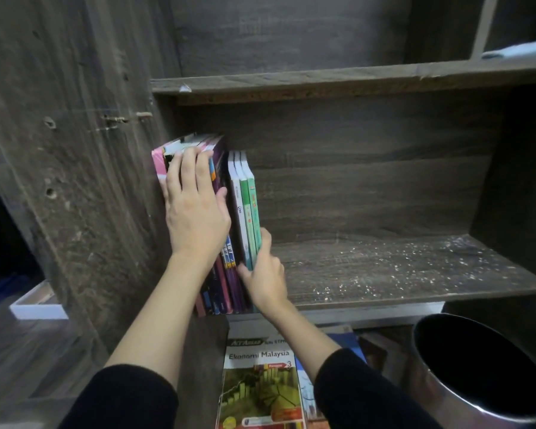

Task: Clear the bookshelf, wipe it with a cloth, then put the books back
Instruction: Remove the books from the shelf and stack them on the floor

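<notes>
Left hand [195,212] lies flat, fingers straight, pressed against the spines of the upright book row [222,289] at the left end of the shelf [399,267], next to the side panel. Right hand [265,274] pinches the lower edge of the slim books [245,196], white and green, thumb on the left face and fingers on the right. These stand just beside the row. The shelf board to the right shows pale specks. Below, an Ekonomi Malaysia book [260,382] lies flat near the right forearm, with a metal bin [440,394] to its right.
</notes>
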Tool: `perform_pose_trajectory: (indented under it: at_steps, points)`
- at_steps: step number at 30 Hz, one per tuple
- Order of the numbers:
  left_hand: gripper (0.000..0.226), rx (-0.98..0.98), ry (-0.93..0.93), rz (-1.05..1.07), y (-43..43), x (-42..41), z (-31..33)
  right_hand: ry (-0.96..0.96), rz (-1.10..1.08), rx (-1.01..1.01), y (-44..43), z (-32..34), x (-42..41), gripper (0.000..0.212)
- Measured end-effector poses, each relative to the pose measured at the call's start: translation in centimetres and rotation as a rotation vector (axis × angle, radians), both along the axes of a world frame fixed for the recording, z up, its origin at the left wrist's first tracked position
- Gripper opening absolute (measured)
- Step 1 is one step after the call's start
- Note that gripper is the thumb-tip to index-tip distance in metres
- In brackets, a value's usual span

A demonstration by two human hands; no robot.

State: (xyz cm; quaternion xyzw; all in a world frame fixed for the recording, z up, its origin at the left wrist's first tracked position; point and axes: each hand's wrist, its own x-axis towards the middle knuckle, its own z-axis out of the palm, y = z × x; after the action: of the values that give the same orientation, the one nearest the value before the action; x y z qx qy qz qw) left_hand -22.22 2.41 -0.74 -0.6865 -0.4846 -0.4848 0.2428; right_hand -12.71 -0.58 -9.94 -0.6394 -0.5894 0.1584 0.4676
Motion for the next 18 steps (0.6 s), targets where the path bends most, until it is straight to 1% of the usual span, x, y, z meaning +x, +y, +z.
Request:
perform_pose_trajectory:
  at_steps: [5, 7, 8, 9, 10, 12, 13, 14, 15, 16, 17, 18]
  points:
    - [0.059, -0.070, -0.004, -0.022, -0.4, -0.1, 0.1, -0.069, 0.003, 0.037, -2.9, -0.3, -0.2, 0.068]
    - [0.056, -0.088, -0.003, -0.075, -0.7, -0.1, 0.1, -0.086, 0.014, 0.053, -4.5, -0.6, -0.2, 0.067]
    - [0.054, -0.108, -0.040, -0.134, -1.1, 0.0, -0.1, -0.091, 0.015, 0.064, -5.0, -0.6, -0.1, 0.065]
    - [0.052, -0.138, -0.129, -0.212, -1.8, 0.3, -0.4, -0.095, 0.017, 0.067, -5.3, -0.6, 0.1, 0.065]
    - [0.050, -0.171, -0.280, -0.301, -2.9, 0.6, -0.6, -0.097, 0.016, 0.061, -5.5, -0.5, 0.3, 0.064]
    - [0.048, -0.262, -0.680, -0.497, -5.6, 1.7, -1.7, -0.095, 0.024, 0.033, -5.5, -0.3, 0.3, 0.063]
    - [0.053, -0.326, -0.835, -0.573, -6.9, 2.2, -2.2, -0.098, 0.034, 0.029, -5.5, -0.2, 0.1, 0.062]
    - [0.064, -0.386, -0.909, -0.599, -7.7, 2.6, -2.8, -0.111, 0.044, 0.021, -5.6, -0.1, -0.1, 0.062]
    - [0.078, -0.441, -0.912, -0.593, -8.0, 2.9, -3.3, -0.128, 0.056, 0.018, -5.6, -0.1, -0.1, 0.062]
    - [0.087, -0.468, -0.863, -0.548, -7.8, 2.9, -3.8, -0.151, 0.074, 0.005, -5.8, 0.1, 0.1, 0.064]
    - [0.086, -0.476, -0.801, -0.475, -7.4, 2.9, -4.1, -0.173, 0.107, -0.024, -5.5, 0.1, 0.6, 0.068]
    - [0.080, -0.469, -0.753, -0.398, -6.9, 2.9, -4.1, -0.162, 0.170, -0.069, -5.6, 0.4, 1.3, 0.073]
